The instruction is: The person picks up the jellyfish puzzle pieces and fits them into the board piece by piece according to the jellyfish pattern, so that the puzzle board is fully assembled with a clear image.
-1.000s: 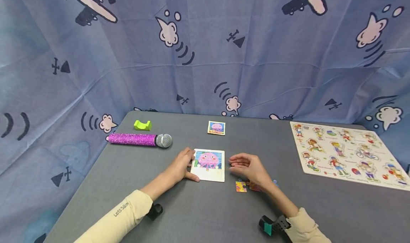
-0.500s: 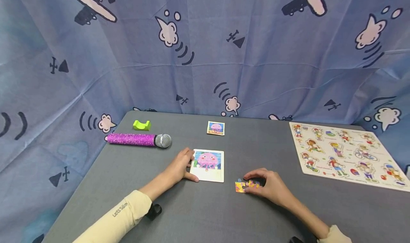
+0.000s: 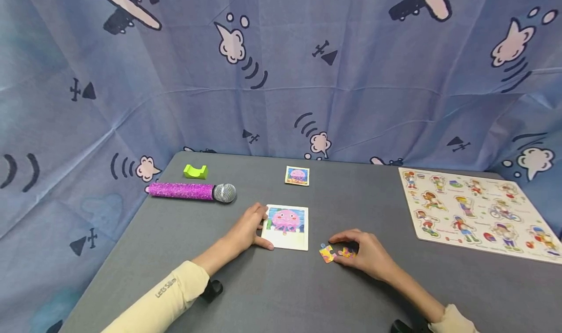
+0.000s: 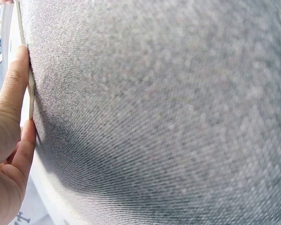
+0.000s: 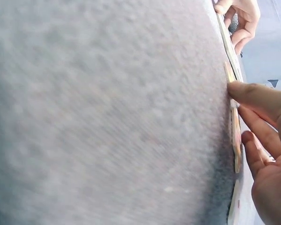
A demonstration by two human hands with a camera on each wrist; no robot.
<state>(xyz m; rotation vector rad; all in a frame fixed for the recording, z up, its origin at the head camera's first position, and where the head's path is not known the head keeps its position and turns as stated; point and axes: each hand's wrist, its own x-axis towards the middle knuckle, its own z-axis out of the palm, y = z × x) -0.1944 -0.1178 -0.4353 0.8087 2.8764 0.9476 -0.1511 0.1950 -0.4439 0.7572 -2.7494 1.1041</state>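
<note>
1. Turned since half a second ago: the yellow puzzle piece (image 3: 327,255), which stood square and now sits askew, with a blue-tipped tab pointing toward the surface's far edge. It has shifted slightly toward the tray.
2. Beside the white tray (image 3: 285,242) a second ago, my right hand (image 3: 369,255) is now at the loose pieces. My thumb touches or nearly touches the yellow piece's near right corner, and my forefinger arches over on the far side. Whether I truly grasp the piece or merely nudge it, I cannot tell.
3. Between my thumb and forefinger lie more orange-and-pink pieces (image 3: 347,252), partly covered by my hand, so I cannot count them.
4. My left hand (image 3: 243,230) has stayed put, grasping the tray's left edge, thumb at the near left corner.
5. Near the middle of the grey surface (image 3: 281,284), the tray carries a pink jellyfish picture (image 3: 285,219) in its far part; its near part is bare.
6. As I judge it, I am at picking out and turning a piece, and no fitting is under way: the yellow piece lies off the tray's near right corner, apart from it.
</note>
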